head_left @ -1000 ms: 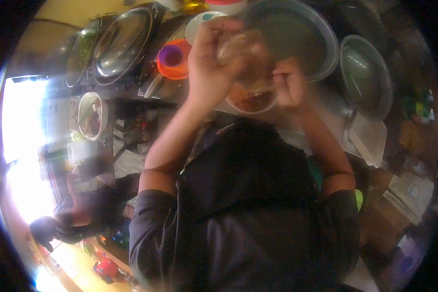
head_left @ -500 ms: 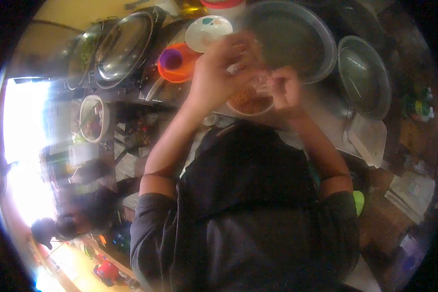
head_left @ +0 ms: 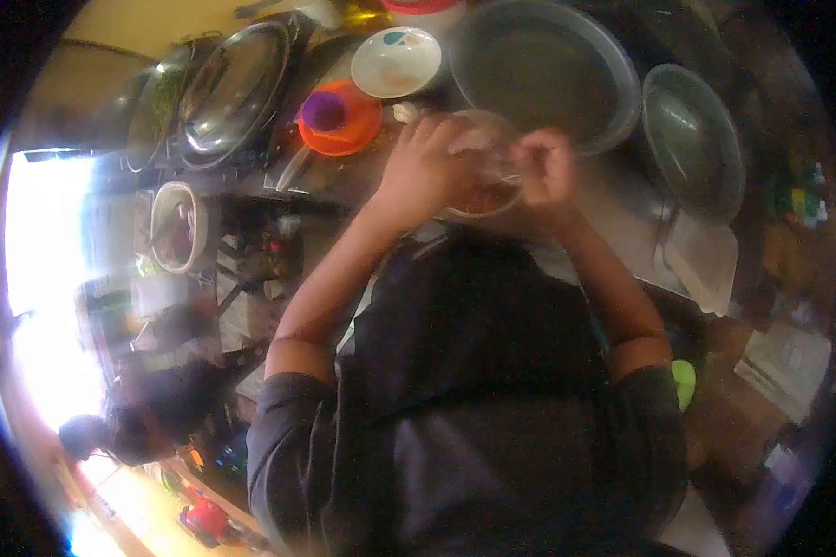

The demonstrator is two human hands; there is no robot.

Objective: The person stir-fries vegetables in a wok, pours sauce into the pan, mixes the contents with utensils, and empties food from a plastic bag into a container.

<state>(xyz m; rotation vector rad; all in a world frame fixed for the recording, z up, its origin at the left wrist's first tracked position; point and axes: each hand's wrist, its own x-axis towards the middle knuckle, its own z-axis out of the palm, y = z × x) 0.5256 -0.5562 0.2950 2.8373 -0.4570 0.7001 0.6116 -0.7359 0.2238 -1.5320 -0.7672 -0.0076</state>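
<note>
Over the counter, a clear plastic piece [head_left: 486, 130], perhaps a bag or a cover, is blurred between my hands. My left hand [head_left: 424, 172] curls its fingers at the plastic's left side. On the other side, my right hand [head_left: 546, 172] is closed in a pinch at the plastic's right edge. Just beneath sits a bowl of reddish-brown crumbly food [head_left: 483, 197], partly seen through the plastic. Beyond my left fingers lies a small white lump [head_left: 405, 112].
Behind are a white bowl [head_left: 397, 63], an orange bowl [head_left: 355, 130] with a purple cup [head_left: 323, 111], and a large grey basin [head_left: 626, 102]. An oval basin [head_left: 693, 144] stands right; a metal lid [head_left: 237, 97] left. Another person [head_left: 158, 408] is at lower left.
My left hand has come down and closer to the bowl, uncovering the small white lump. The plastic now spreads wider over the bowl. My right hand has barely moved.
</note>
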